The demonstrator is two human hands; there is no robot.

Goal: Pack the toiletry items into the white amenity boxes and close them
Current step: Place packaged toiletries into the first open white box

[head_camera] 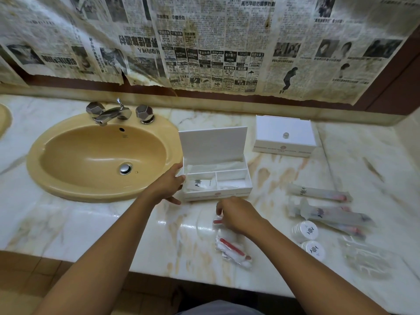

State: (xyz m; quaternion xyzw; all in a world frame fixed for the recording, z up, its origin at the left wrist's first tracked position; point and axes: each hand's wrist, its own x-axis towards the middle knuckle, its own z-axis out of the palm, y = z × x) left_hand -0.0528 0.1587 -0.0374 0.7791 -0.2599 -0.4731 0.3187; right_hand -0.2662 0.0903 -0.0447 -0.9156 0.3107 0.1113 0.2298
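Observation:
An open white amenity box stands on the marble counter with its lid upright; a white sachet lies in its front left compartment. My left hand holds the box's left side. My right hand pinches a clear packet with a red item on the counter just in front of the box. A second such packet lies nearer the front edge. A closed white amenity box sits at the back right.
Long frosted sachets and two round white lidded pots lie to the right, with clear packets beyond. A yellow sink with a chrome tap is at the left. Newspaper covers the wall.

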